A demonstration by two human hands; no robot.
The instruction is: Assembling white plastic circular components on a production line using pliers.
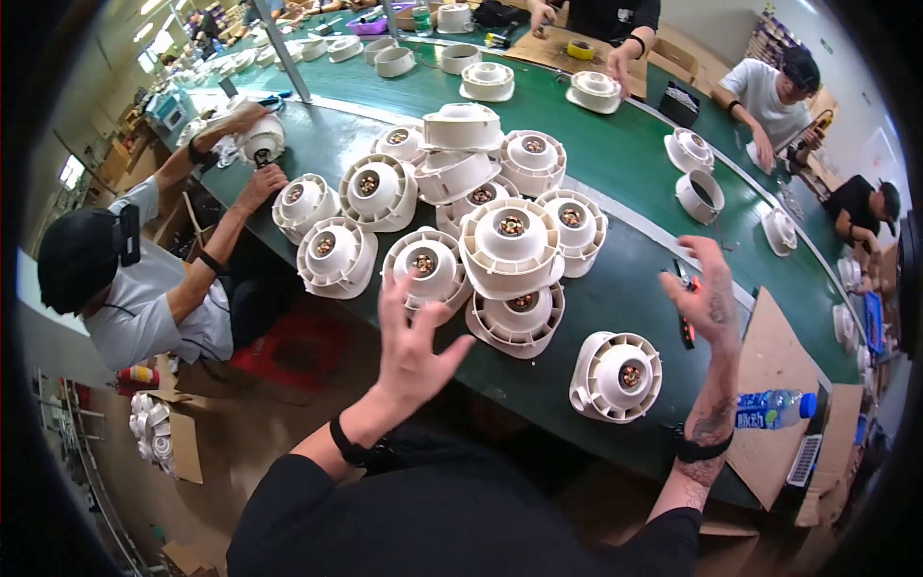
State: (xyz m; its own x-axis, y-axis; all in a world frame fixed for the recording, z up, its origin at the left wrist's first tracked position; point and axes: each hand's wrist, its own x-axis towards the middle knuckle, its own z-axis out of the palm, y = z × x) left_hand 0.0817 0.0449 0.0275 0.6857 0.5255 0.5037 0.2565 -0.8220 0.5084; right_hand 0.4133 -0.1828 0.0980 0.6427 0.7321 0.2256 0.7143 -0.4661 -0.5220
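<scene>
My left hand is raised with its fingers spread, in front of a white round plastic housing with a copper-coloured centre; I cannot tell whether they touch. Over the green bench, my right hand is also open and holds nothing. Beside its fingers lies a tool with orange-and-black handles. A single white housing stands near the bench edge between my hands. Farther in, several like it are grouped, some stacked, with one housing resting on top of another.
Right of my forearm, a water bottle lies on a cardboard sheet. A co-worker on the left handles a housing. Several people work across the green conveyor, which carries more housings and white rings. Yellow tape lies far off.
</scene>
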